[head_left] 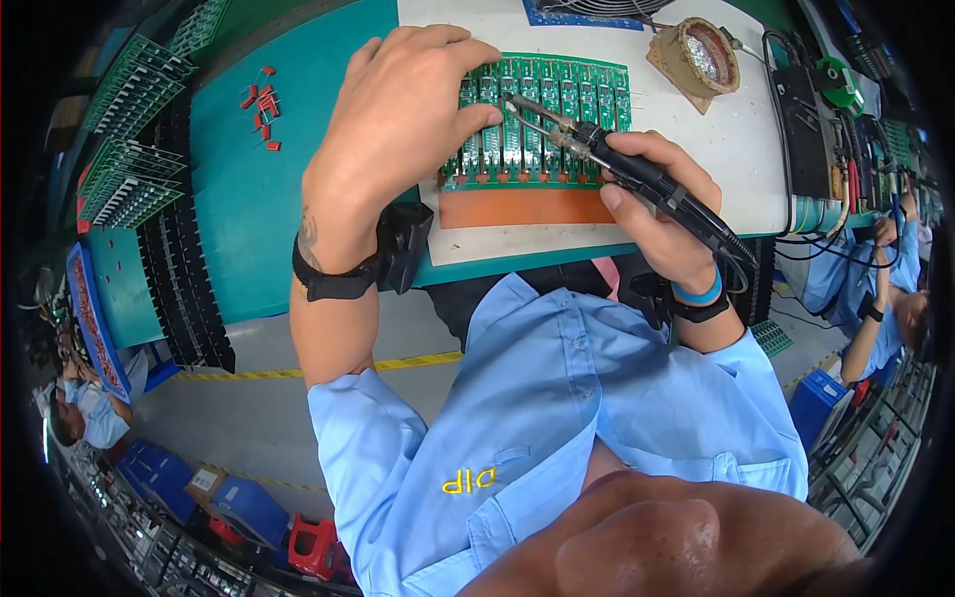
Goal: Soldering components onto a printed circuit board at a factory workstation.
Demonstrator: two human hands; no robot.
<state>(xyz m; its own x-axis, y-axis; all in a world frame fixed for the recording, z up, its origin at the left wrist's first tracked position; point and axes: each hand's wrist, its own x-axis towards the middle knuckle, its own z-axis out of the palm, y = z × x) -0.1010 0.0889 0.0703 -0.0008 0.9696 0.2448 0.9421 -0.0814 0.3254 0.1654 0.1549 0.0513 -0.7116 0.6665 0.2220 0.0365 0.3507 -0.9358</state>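
Observation:
A green circuit board panel (547,119), divided into several narrow strips with small parts, lies in front of me on a white sheet. My left hand (403,109) holds its left side, with thumb and forefinger bent over the strips; the other fingertips are partly hidden. In my right hand (662,194) is a black soldering iron (637,171), gripped like a pen with a thin feed tube along its metal front. Its tip touches or hovers just above the panel near my left thumb; I cannot tell which. An orange-brown strip (527,208) runs along the panel's near edge.
Red components (264,104) lie loose on the green mat (234,199) at left. Circuit boards (134,184) stand in a black rack (179,249) beyond them. A round solder-stained pot (704,58) sits at the far right, near a black box (801,129) and cables. Other people work on both sides.

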